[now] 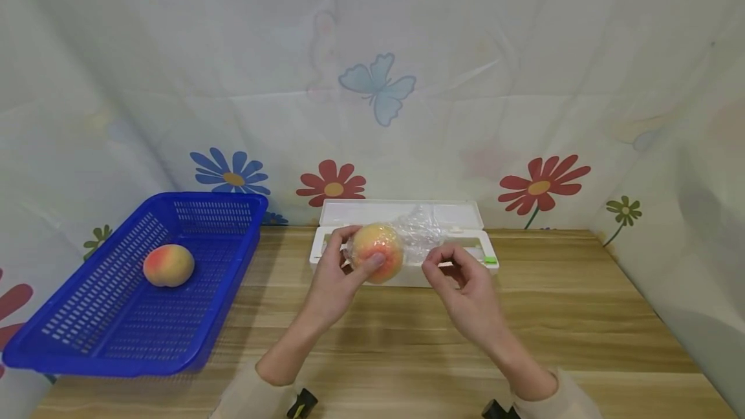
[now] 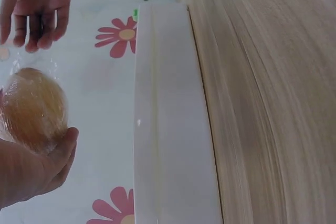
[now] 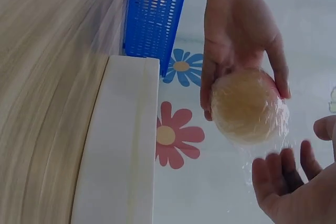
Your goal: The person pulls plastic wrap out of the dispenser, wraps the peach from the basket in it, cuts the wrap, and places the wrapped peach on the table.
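In the head view a peach [image 1: 378, 252] covered in clear plastic wrap is held up by my left hand [image 1: 337, 283], with the thumb across its near side. Loose wrap [image 1: 420, 228] trails from the peach to the right. My right hand [image 1: 465, 290] is beside that loose film, fingers bent. In the right wrist view the right hand [image 3: 299, 187] has its thumb apart from its fingers, just off the wrapped peach [image 3: 247, 106]; whether the fingertips touch the film is unclear. Behind and below the hands stands a white plastic wrap box [image 1: 401, 277] with its lid [image 1: 343, 212] raised.
A blue plastic basket [image 1: 157, 335] stands on the left of the wooden table [image 1: 559, 302], with an unwrapped peach [image 1: 169, 266] inside. A green piece [image 1: 491, 260] sits at the box's right end. A flowered curtain [image 1: 442, 141] encloses the back and sides.
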`<state>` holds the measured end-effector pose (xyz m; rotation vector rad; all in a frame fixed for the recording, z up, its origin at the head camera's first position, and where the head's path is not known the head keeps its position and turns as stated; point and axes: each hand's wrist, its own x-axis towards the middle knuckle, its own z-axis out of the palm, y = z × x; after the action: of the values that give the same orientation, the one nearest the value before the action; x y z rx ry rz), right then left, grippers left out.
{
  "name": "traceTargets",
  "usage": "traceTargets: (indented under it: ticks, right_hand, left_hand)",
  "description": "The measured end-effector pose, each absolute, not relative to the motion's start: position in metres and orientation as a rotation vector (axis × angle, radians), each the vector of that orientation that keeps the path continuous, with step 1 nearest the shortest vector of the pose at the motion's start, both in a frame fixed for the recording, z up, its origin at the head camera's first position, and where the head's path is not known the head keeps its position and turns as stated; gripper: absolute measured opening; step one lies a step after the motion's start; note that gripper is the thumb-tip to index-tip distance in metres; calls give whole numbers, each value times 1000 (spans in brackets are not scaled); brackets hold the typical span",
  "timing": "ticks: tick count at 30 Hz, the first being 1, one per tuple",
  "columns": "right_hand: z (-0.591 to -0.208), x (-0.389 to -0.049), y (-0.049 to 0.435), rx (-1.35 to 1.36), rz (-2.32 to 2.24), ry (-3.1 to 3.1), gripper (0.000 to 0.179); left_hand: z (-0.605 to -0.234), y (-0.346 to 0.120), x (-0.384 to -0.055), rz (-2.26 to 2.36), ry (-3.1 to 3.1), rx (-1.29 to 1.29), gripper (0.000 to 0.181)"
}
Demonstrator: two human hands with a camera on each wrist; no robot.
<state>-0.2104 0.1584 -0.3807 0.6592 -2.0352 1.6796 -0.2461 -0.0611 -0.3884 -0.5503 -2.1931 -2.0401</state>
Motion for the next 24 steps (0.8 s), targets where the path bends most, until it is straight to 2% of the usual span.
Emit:
traceTargets:
  ticks: [5, 10, 16, 24]
  right_hand:
    - [-383, -211, 154, 751, 1497, -1999, 34]
    - [-385, -209, 152, 731, 1410, -2073, 47]
    - [-387, -208, 149, 743, 1366, -2154, 55]
    - [-390, -208, 147, 743, 1346, -2132, 51]
  left_hand:
    - [-389, -60, -246, -2029, -2167, -571, 60]
    - [-387, -59, -243, -1982, -2177, -613, 61]
    - [-387, -57, -241, -1836, -2276, -603, 71]
    - [-387, -56, -239, -1728, -2316, -677, 72]
